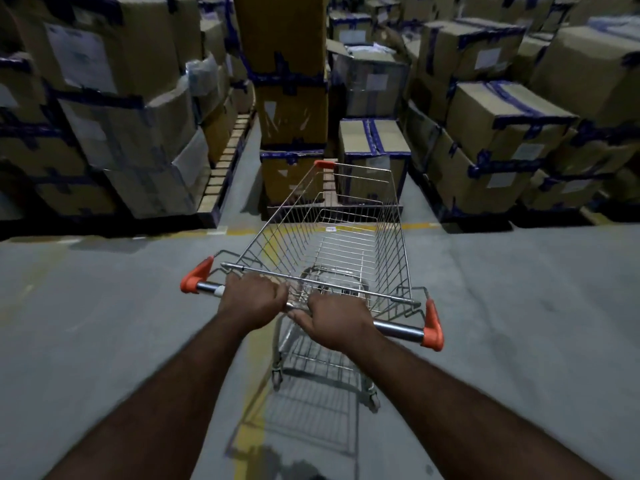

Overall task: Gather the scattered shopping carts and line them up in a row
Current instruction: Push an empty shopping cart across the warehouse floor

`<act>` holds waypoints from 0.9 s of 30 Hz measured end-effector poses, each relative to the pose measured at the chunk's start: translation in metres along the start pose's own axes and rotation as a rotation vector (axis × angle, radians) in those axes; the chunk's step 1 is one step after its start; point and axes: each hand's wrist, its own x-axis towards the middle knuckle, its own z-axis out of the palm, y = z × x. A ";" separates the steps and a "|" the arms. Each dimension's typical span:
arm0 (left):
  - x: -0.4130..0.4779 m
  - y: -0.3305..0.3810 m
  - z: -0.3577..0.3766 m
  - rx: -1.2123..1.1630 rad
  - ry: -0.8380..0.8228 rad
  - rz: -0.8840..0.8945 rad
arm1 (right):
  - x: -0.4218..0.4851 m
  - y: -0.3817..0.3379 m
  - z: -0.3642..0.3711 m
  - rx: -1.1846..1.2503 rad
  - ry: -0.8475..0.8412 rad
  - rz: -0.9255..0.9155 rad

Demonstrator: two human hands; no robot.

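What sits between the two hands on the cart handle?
Head view: only a short bare stretch of handle between left hand and right hand.

Empty upright wire shopping cart [332,237]

Handle [398,329]: mid-span hidden under left hand [254,296] and right hand [337,322]. Cart [329,216]: front wheels hidden beneath basket [391,244]. Tag [331,229] on basket floor, 12 o'clock of the hands: too small to read. Labels [81,58] at 10 o'clock: blurred, unreadable. Box stacks [502,133] cut off at 9, 12 and 3 o'clock; forearms [460,403] cut off at 6.
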 end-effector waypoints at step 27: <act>0.096 0.109 -0.083 0.002 -0.004 0.299 | -0.006 0.094 -0.069 0.109 0.345 0.334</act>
